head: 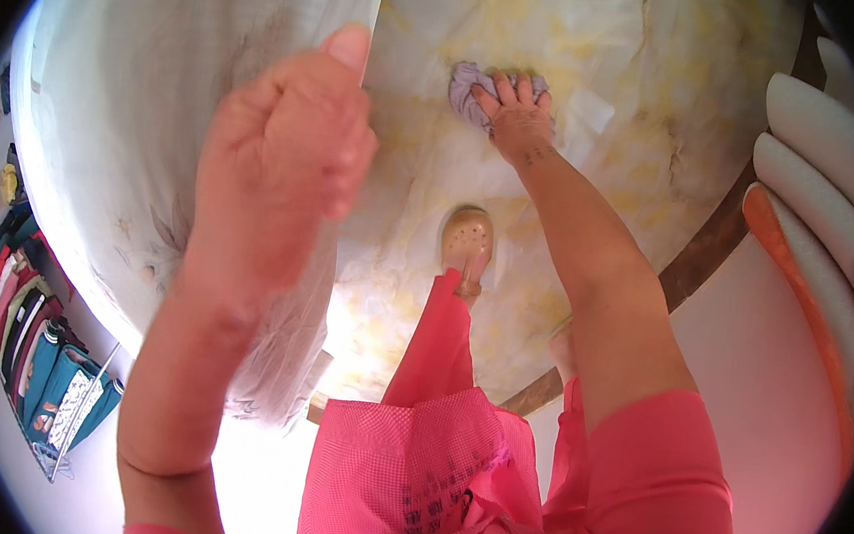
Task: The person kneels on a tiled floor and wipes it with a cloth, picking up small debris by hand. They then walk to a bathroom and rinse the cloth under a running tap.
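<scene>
My right hand (517,120) lies with fingers spread over a crumpled lilac cloth (465,93), pressing it onto the marbled white-and-yellow floor (421,153). Close to the camera, my left hand (287,132) is curled into a fist with the thumb raised. I see nothing in it, though its palm side is partly hidden. Behind that fist hangs or lies a pale, thin fabric (140,94) with a faint flower print, its edge running past the thumb. A tan clog (467,240) on one foot stands on the floor below the cloth.
Clothes (24,325) hang on a wire rack at the left. Several pale, padded panels (818,170), one orange-edged, line the right. A brown border strip (707,248) edges the floor. A pink mesh apron (366,473) bearing print hangs in front of me.
</scene>
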### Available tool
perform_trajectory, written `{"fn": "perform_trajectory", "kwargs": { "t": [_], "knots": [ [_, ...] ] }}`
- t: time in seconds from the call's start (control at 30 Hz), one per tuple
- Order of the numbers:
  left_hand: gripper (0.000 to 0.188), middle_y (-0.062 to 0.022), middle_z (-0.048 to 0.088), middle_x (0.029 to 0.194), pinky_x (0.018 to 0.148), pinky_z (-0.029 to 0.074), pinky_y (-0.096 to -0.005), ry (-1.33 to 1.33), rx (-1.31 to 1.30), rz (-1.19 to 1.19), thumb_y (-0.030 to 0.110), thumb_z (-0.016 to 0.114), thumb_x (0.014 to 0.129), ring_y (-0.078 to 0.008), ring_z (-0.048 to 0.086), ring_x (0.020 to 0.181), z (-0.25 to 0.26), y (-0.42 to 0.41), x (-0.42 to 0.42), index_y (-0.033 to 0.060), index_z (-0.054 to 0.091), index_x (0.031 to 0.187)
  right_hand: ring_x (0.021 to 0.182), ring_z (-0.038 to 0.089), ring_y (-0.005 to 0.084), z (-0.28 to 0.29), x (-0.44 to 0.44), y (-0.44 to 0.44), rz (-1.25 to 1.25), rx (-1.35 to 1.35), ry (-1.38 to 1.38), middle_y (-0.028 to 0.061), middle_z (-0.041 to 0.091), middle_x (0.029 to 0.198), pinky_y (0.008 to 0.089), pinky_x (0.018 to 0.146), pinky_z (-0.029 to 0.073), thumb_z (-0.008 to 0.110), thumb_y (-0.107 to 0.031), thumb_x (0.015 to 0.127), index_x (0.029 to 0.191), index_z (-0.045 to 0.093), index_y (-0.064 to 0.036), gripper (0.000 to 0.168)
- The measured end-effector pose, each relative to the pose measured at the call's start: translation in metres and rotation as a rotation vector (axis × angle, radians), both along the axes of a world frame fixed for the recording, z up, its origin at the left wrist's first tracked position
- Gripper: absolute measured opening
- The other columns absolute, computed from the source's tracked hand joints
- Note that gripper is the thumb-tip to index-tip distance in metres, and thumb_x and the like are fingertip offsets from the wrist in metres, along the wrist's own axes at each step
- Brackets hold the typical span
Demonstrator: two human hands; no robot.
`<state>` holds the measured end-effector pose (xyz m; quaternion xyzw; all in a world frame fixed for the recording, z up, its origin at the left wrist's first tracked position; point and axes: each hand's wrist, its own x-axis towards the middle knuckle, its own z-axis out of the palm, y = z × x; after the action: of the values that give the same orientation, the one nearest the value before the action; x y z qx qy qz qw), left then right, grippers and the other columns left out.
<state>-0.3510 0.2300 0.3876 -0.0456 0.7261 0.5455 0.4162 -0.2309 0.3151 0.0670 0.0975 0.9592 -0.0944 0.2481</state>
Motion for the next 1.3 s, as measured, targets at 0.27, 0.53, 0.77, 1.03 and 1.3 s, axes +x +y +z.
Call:
{"fn": "perform_trajectory", "kwargs": {
  "t": [0.27,0.53,0.77,1.03,1.3],
  "knots": [
    [0.044,0.0053,0.024,0.054,0.040,0.016,-0.0229,-0.065,0.076,0.204,0.033,0.045,0.097,-0.0064,0.021,0.045,-0.037,-0.048,0.004,0.0161,0.028,0.060,0.118,0.038,0.0317,0.021,0.091,-0.026,-0.023,-0.078,-0.259,0.0019,0.033,0.136,0.0484,0.082,0.046,0.074,-0.035,0.069,0.132,0.036,-0.035,0.074],
    [0.045,0.0042,0.024,0.050,0.040,0.020,-0.0253,-0.447,0.087,0.358,0.040,0.044,0.097,-0.0090,0.023,0.043,-0.007,-0.103,0.130,0.0168,0.029,0.061,0.067,0.059,0.0187,0.025,0.261,-0.027,-0.878,-1.473,-0.866,0.0068,0.061,0.075,0.0288,0.054,0.047,0.064,-0.021,0.069,0.095,0.061,-0.008,0.030],
    [0.046,0.0029,0.027,0.052,0.040,0.024,-0.0248,-1.047,0.194,0.515,0.042,0.042,0.096,-0.0096,0.027,0.044,0.073,-0.103,0.289,0.0158,0.032,0.060,0.074,0.062,0.0200,0.192,0.325,-0.009,-1.544,-1.542,-1.210,0.0111,0.064,0.086,0.0306,0.063,0.051,0.059,-0.028,0.078,0.097,0.061,-0.001,0.034],
    [0.046,0.0036,0.029,0.054,0.040,0.021,-0.0227,-1.068,0.178,0.519,0.038,0.048,0.096,-0.0071,0.027,0.047,0.181,-0.141,0.297,0.0161,0.029,0.060,0.087,0.060,0.0279,0.388,0.315,-0.003,-1.602,-2.087,-0.582,0.0171,0.061,0.102,0.0379,0.077,0.050,0.056,-0.025,0.073,0.114,0.052,0.002,0.049],
    [0.045,0.0028,0.030,0.052,0.036,0.020,-0.0228,-0.540,0.242,0.654,0.040,0.046,0.096,-0.0077,0.026,0.041,0.280,-0.238,0.309,0.0147,0.033,0.061,0.091,0.059,0.0295,0.509,0.269,-0.052,-1.346,-2.268,-0.215,0.0179,0.059,0.105,0.0388,0.080,0.048,0.055,-0.026,0.073,0.116,0.051,0.002,0.052]
  ]
}}
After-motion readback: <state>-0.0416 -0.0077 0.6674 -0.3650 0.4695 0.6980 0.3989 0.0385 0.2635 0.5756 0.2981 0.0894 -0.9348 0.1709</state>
